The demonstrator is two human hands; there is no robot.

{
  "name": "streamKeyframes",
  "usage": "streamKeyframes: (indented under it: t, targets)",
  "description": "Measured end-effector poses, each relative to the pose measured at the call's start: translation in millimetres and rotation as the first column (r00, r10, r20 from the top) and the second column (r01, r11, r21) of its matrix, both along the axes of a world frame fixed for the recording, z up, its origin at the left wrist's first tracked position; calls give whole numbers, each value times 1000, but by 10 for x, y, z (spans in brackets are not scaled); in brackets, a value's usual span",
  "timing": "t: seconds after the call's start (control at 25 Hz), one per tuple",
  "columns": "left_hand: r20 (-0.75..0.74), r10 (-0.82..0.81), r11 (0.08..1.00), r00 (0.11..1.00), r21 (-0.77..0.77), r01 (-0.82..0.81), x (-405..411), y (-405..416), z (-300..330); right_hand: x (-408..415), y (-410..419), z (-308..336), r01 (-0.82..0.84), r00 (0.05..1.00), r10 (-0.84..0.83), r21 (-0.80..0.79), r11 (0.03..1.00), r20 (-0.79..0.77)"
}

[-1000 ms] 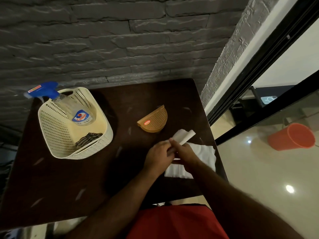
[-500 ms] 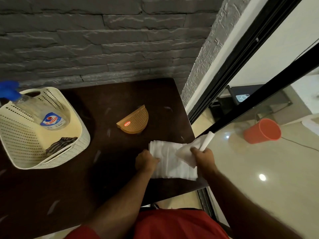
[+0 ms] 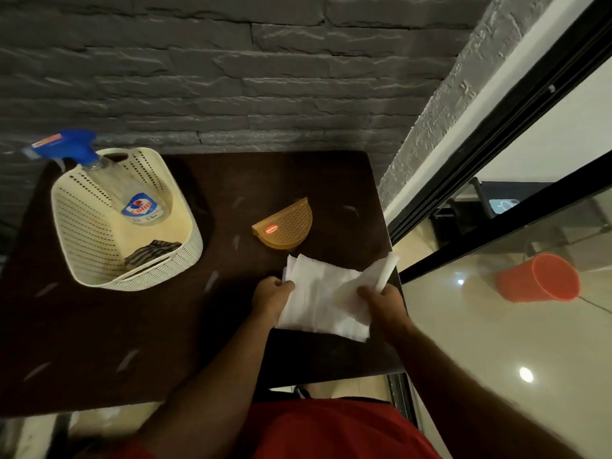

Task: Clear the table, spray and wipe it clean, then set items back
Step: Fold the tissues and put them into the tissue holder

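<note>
On the dark table [image 3: 99,326], at its right edge, loose white napkins [image 3: 321,303] are pinched by the left hand [image 3: 270,298] and right hand [image 3: 384,304]; sheets could be dropped over the edge.

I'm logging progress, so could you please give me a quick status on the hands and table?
Left hand and right hand both gripping napkins. Holder, basket on table. Nothing obstructing.

Basket [image 3: 99,260] left of holder [image 3: 284,226]; napkins [image 3: 324,303] before it
</note>
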State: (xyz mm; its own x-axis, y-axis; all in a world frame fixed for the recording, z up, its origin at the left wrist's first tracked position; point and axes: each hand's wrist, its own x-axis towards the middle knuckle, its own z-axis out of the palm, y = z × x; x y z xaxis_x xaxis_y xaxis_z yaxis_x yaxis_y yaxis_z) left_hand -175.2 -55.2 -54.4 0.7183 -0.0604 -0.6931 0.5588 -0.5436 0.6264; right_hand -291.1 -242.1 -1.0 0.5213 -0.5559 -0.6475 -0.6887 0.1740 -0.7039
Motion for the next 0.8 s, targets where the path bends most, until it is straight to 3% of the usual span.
streamKeyframes:
  t: [0.32, 0.52, 0.68, 0.8]
  targets:
    - [95, 186, 970, 978, 143, -198, 270, 1169, -154, 460, 557, 21, -252, 968, 252, -48, 966, -18]
    - [71, 153, 969, 986, 185, -164, 360, 1340, -211, 560, 732, 28, -388, 918, 354, -221, 895, -176]
    - [68, 60, 982, 996, 174, -71, 395, 1359, -283, 498, 667, 119, -351, 934, 278, -420, 837, -226]
    - [65, 4, 988, 998, 157, -14, 438, 1374, -300, 479, 672, 161, -384, 922, 272, -551, 741, -276]
